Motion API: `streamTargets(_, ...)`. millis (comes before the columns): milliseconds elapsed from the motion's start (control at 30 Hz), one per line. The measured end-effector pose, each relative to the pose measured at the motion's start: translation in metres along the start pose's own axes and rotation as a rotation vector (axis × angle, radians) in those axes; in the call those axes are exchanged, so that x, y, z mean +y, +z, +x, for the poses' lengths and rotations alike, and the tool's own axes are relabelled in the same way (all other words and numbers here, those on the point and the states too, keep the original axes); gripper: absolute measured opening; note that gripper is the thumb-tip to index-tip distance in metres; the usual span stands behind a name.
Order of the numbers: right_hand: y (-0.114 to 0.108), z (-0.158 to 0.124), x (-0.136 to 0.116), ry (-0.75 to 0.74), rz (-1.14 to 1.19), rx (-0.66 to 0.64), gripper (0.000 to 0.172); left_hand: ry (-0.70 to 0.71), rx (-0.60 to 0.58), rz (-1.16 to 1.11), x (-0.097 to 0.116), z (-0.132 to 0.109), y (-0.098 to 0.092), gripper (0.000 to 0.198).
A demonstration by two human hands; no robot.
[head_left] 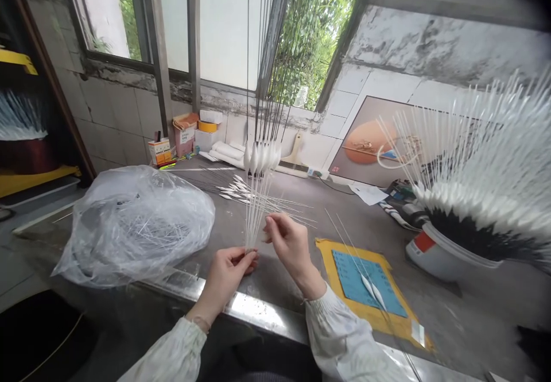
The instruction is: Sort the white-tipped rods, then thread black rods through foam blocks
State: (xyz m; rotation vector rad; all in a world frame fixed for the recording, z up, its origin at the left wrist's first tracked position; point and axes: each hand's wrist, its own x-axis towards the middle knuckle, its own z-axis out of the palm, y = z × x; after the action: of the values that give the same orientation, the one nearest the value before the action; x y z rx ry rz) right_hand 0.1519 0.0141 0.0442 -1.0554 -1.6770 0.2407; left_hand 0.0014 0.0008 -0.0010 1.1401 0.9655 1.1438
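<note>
- The bundle (262,157) stood roughly upright over the worktop (379,232), close to the middle of its near edge, with the white bodies at mid-height, white stems (253,215) below and dark stems (259,106) above.
- The left hand (228,270) had its thumb and fingers pinched round the lower ends of the white stems; whether the tips met the worktop could not be told.
- The right hand (289,244) was just beside the stems, thumb and forefinger drawn together — whether a stem lay between them could not be made out.
- The bundle probably weighed little, but its length and the bodies set high up would likely have made it sway over so low a pinch.
- The stems looked thin, stiff and a little springy — easy to bend or snap, it seemed, under a sideways push.
- The bodies looked smooth, so they might have slid against one another; a light grip on the gathered white stems, or just beneath the bodies, seemed the safest hold.
- Loose floats (236,189) lay behind the bundle, towards the far edge; the bag (133,221) sat by the near left corner, and the blue pad (348,273) near the near edge, right of the hands.
</note>
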Motion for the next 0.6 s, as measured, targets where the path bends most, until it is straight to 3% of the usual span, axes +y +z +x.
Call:
streamTargets(133, -0.003, 0.0, -0.013, 0.004, 0.104, 0.085, 0.016, 0.015, -0.014, -0.025, 0.002, -0.002, 0.0, 0.033)
streamTargets(367, -0.005, 0.001, -0.015, 0.005, 0.121, 0.075, 0.016, 0.012, -0.026, -0.04, 0.001, 0.0, 0.0, 0.032)
streamTargets(500, -0.008, 0.003, -0.014, 0.016, 0.126, 0.018, 0.014, 0.017, -0.025, -0.043, 0.001, -0.001, 0.0, 0.03)
streamTargets(600, -0.011, 0.005, -0.013, 0.054, 0.157, -0.122, 0.016, 0.029, -0.04, -0.024, 0.004, -0.002, 0.0, 0.03)
